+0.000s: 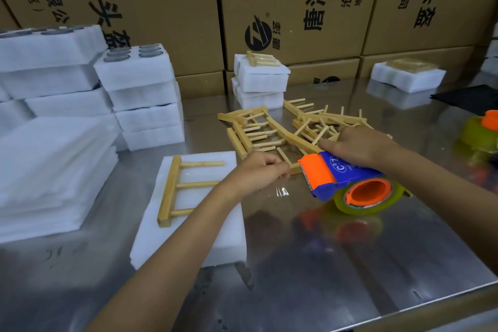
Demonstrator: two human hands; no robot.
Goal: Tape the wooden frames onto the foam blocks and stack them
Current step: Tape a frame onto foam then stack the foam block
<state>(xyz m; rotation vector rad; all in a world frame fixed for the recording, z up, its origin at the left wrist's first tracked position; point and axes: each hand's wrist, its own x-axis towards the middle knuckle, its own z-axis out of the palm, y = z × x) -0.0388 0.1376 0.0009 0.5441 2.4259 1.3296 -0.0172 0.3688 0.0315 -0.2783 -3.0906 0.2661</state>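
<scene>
From the head view, a white rectangular foam block [194,226] lies flat on the shiny metal surface [336,264]. A pale wooden frame with three dowel prongs [177,189] rests on the block's upper part, its long bar to the left and the prongs pointing toward 3 o'clock.

The left hand [256,172] is over the block's far right corner, at 3 o'clock from the frame and just beyond the prong tips, fingers curled and pinching the end of a strip of clear tape [281,191]. The strip runs toward 3 o'clock to the blue and orange tape dispenser [339,178], which the right hand [358,147] grips from above, fingers wrapped over its top.

A loose heap of similar wooden frames [291,127] lies at 12 o'clock from both hands. Beyond it stands a short stack of foam blocks topped with a frame [260,78]. Taller stacks of white foam [145,94] stand at 10 o'clock, with brown printed cardboard boxes [291,3] behind.
</scene>
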